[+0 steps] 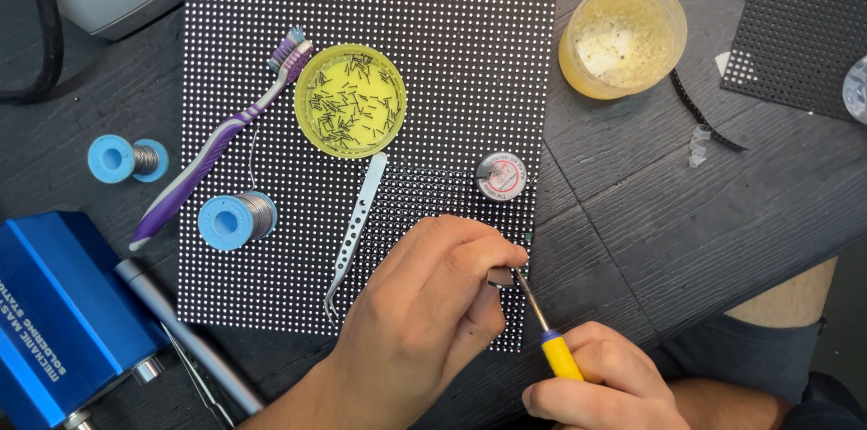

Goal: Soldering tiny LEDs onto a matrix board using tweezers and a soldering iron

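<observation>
Resting flat on a dark wood-grain table [686, 213], a square black LED matrix panel [433, 78] carries a fine grid of white dots. Left hand [424, 322]: fingers curled, pinching a small metal piece [499, 277] at the panel's lower right edge. Right hand [605, 385]: closed around a yellow-handled soldering iron [546, 326], its thin metal tip just beside that piece. Nearby on panel: perforated steel tweezers [357, 227], round yellow dish of tiny dark pins [350, 100], purple toothbrush [217, 145], blue solder spool [235, 219].

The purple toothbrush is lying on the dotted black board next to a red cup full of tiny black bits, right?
Almost. The cup is yellow, not red. The head view shows the purple toothbrush lying on the dotted black board beside it, and the cup does hold tiny black bits.
</observation>
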